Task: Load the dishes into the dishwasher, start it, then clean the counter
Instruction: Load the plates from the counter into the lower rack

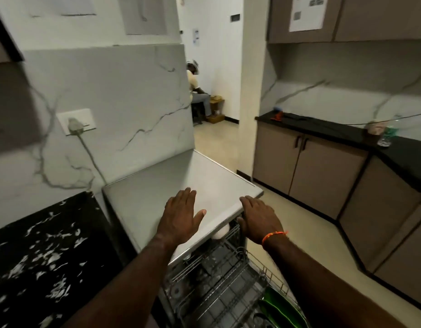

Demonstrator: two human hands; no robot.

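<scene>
White marble-veined wall (114,91), beige floor (287,223), brown cabinets (323,166).

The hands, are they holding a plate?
No, the left hand and right hand rest open on the dishwasher top.

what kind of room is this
Most likely a kitchen, perhaps a shared or office one. A steel dishwasher stands open with its wire rack pulled out, and a black counter runs over brown cabinets along the right wall.

Both arms extended, left hand (181,215) flat, fingers straight, right hand (259,217) palm-down, relaxed
</scene>
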